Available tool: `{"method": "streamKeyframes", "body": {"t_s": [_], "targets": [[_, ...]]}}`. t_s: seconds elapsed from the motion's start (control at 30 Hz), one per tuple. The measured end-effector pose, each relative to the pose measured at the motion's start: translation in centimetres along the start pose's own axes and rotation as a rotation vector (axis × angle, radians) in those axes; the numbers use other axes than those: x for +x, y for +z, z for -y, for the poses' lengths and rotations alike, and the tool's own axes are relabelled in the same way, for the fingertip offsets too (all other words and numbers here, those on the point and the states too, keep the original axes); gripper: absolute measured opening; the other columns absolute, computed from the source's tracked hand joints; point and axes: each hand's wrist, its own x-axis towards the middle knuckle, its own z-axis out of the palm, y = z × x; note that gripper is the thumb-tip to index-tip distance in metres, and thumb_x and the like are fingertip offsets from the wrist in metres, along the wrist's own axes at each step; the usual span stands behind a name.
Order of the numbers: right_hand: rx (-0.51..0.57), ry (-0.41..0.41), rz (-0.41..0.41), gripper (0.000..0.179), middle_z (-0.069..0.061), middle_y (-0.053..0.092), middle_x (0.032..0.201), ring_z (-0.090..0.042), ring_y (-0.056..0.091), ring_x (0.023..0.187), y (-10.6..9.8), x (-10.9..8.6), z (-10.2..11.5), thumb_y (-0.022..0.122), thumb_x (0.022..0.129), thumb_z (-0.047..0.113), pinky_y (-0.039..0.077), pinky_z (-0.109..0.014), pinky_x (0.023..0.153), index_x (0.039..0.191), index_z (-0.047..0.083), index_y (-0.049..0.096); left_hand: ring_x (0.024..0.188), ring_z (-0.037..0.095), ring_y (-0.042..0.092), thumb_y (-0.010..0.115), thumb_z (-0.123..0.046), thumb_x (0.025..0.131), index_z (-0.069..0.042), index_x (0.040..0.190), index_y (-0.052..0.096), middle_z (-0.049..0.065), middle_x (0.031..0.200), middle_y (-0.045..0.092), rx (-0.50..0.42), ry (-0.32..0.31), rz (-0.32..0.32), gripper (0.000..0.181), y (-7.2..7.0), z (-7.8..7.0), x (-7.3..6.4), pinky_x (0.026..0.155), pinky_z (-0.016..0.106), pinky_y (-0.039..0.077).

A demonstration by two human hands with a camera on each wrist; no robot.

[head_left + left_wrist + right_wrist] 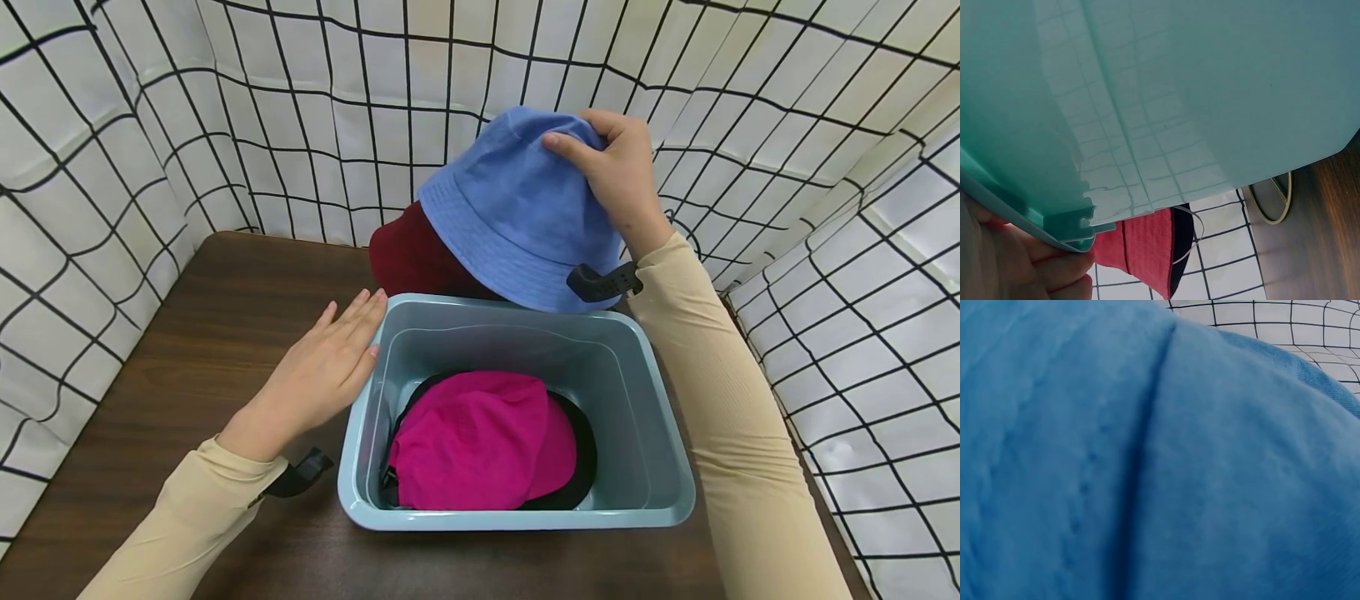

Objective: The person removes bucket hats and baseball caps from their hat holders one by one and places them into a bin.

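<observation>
A blue bucket hat (517, 208) is held by its crown in my right hand (618, 171), thumb on the near side, behind the plastic bin. Its fabric (1241, 462) fills most of the right wrist view. My left hand (315, 375) lies with straight fingers along the left rim of the light blue bin (652, 417). From the left wrist, the fingers (1054, 269) sit against the bin's rim. A magenta cap (472, 442) lies inside the bin on a black hat (581, 442), which is mostly covered.
A dark red hat (420, 258) is behind the bin, partly hidden by the bucket hat. The brown table (187, 350) carries the bin. White walls with black wire grid (375, 108) enclose the back and sides. A brass-coloured ring (1271, 215) shows near the bin in the left wrist view.
</observation>
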Motion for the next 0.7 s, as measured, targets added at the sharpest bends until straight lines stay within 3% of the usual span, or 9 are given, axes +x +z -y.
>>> {"method": "streamKeyframes", "body": {"t_s": [0.3,0.7], "targets": [[0.008,0.027,-0.013,0.015,0.003,0.049,0.067,-0.010,0.046,0.067,-1.0,-0.6,0.4,0.079,0.078,0.019,0.035,-0.024,0.060,0.072,0.012,0.067,0.140,0.034,0.020,0.044,-0.021,0.098,0.006,0.145,0.026,0.019,0.150,0.027,0.000,-0.004,0.006,0.058,0.0,0.0,0.1,0.112,0.053,0.014],[0.069,0.011,0.007,0.006,0.002,0.060,0.069,-0.009,0.051,0.066,-2.1,-1.5,1.7,0.080,0.076,0.013,0.040,-0.022,0.060,0.075,0.011,0.074,0.140,0.035,0.021,0.045,-0.021,0.097,0.006,0.145,0.026,0.020,0.150,0.028,-0.007,-0.003,0.000,0.059,0.0,-0.1,0.1,0.112,0.053,0.015]]}}
